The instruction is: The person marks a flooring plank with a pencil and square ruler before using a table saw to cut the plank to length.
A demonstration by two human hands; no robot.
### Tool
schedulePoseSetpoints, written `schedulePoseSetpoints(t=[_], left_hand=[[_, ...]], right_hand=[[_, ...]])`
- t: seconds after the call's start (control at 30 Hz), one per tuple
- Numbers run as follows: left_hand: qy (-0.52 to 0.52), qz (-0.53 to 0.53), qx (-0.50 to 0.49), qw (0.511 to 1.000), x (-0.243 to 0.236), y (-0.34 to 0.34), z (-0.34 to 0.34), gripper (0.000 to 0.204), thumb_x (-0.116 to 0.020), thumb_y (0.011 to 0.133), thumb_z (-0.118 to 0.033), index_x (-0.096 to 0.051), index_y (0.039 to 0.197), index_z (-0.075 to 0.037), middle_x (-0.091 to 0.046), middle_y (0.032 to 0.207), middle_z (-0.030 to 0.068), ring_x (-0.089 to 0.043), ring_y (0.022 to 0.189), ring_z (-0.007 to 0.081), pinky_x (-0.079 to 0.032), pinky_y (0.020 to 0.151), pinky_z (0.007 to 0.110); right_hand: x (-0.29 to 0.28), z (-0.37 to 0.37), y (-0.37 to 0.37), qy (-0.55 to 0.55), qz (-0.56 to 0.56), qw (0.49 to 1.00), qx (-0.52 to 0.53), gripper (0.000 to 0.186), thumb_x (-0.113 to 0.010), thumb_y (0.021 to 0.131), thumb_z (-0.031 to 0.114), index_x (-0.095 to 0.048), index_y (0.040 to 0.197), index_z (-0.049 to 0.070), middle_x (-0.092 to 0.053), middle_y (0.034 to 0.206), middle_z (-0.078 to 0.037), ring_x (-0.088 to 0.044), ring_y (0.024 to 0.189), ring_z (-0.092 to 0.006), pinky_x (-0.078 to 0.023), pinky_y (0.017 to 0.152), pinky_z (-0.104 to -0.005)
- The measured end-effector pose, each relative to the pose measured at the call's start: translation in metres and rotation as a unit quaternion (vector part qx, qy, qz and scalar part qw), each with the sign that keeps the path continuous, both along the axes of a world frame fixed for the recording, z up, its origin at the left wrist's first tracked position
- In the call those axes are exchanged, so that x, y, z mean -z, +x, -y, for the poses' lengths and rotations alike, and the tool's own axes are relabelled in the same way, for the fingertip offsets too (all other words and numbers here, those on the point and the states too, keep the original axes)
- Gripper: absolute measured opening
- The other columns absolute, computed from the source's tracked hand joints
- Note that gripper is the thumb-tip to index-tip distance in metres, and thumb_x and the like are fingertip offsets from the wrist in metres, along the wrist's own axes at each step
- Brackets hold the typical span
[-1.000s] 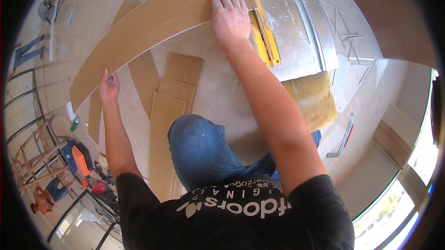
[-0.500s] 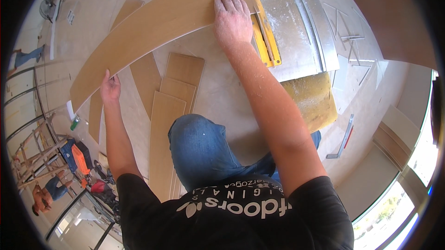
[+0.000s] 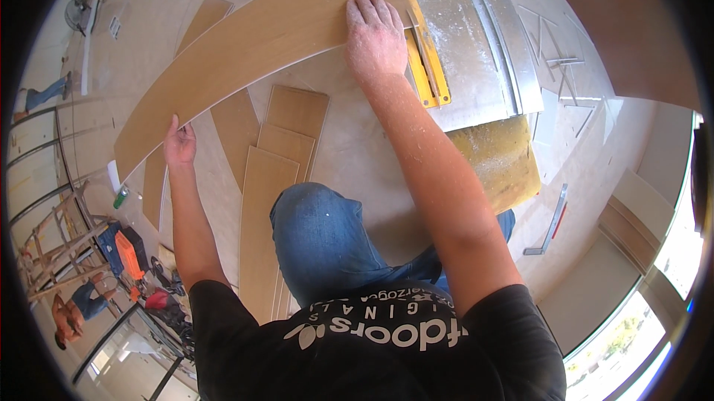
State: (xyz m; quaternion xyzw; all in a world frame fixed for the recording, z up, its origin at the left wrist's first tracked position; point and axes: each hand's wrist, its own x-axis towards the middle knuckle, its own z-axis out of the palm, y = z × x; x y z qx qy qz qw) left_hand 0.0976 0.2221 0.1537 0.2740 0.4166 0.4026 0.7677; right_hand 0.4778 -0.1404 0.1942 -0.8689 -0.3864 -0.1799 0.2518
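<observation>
A long light-brown wooden board (image 3: 245, 40) stretches from the far left to a metal saw table (image 3: 476, 81) dusted with white powder. Its right end lies on the table beside a yellow slotted insert plate (image 3: 433, 83), where a thin blade-like edge stands up. My right hand (image 3: 376, 43), dusty, lies flat on that end with its fingers stretched out. At the board's left part, my left hand (image 3: 180, 144) grips the near edge, thumb on top; its other fingers are partly hidden beneath.
Several cut boards (image 3: 271, 178) lie stacked by my knee. A yellow dusty panel (image 3: 502, 159) hangs at the table's near end. A metal square (image 3: 549, 222) and thin offcuts (image 3: 565, 60) lie on the floor at right. Two other people (image 3: 71, 315) are at far left, near an orange toolbox (image 3: 128, 254).
The board has shifted slightly toward me and to the right along the saw table. Both my hands have moved a little with it.
</observation>
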Motion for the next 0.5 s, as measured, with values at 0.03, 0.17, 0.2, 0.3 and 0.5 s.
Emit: schedulePoseSetpoints(t=[0.03, 0.17, 0.2, 0.3, 0.5], left_hand=[[0.018, -0.003, -0.005, 1.000, -0.0009, 0.0003, 0.0015, 0.029, -0.069, 0.096, -0.001, -0.062, 0.124, 0.001, -0.070, 0.121, 0.0134, -0.070, 0.109, 0.0238, -0.063, 0.091, 0.031], [-0.001, -0.007, 0.005, 1.000, -0.0021, -0.0012, 0.0053, 0.029, -0.069, 0.096, -0.001, -0.062, 0.123, 0.001, -0.070, 0.120, 0.0132, -0.070, 0.109, 0.0232, -0.063, 0.090, 0.030], [-0.001, -0.008, 0.004, 1.000, -0.0019, -0.0022, 0.0055, 0.029, -0.070, 0.096, -0.001, -0.062, 0.123, 0.001, -0.071, 0.120, 0.0131, -0.070, 0.108, 0.0231, -0.063, 0.090, 0.030], [-0.007, -0.009, 0.004, 1.000, -0.0013, -0.0057, 0.0050, 0.028, -0.070, 0.095, -0.001, -0.062, 0.122, 0.001, -0.070, 0.119, 0.0128, -0.070, 0.108, 0.0228, -0.063, 0.089, 0.029], [-0.003, -0.018, -0.008, 1.000, -0.0024, -0.0073, 0.0106, 0.028, -0.071, 0.095, -0.001, -0.063, 0.122, 0.001, -0.070, 0.120, 0.0124, -0.070, 0.108, 0.0227, -0.063, 0.088, 0.029]], right_hand=[[-0.0001, 0.0004, -0.0004, -0.001, -0.003, 1.000, 0.000, 0.041, -0.057, 0.091, 0.011, -0.063, 0.130, 0.001, -0.060, 0.142, -0.013, -0.050, 0.138, -0.0291, -0.036, 0.119, -0.0434], [-0.0001, 0.0031, -0.0020, -0.006, 0.002, 1.000, 0.001, 0.041, -0.057, 0.091, 0.012, -0.063, 0.129, 0.001, -0.060, 0.142, -0.014, -0.050, 0.138, -0.0293, -0.036, 0.118, -0.0434], [-0.0001, 0.0040, -0.0026, -0.003, 0.007, 1.000, -0.001, 0.040, -0.057, 0.091, 0.012, -0.063, 0.129, 0.001, -0.060, 0.142, -0.014, -0.050, 0.138, -0.0293, -0.036, 0.118, -0.0434], [-0.0004, 0.0065, -0.0051, -0.003, 0.005, 1.000, 0.000, 0.041, -0.057, 0.091, 0.012, -0.063, 0.129, 0.001, -0.060, 0.142, -0.013, -0.050, 0.138, -0.0296, -0.036, 0.118, -0.0435], [-0.0018, 0.0091, -0.0077, 0.010, 0.003, 1.000, 0.006, 0.042, -0.058, 0.087, 0.007, -0.066, 0.128, 0.003, -0.062, 0.141, -0.011, -0.053, 0.137, -0.0286, -0.039, 0.117, -0.0440]])
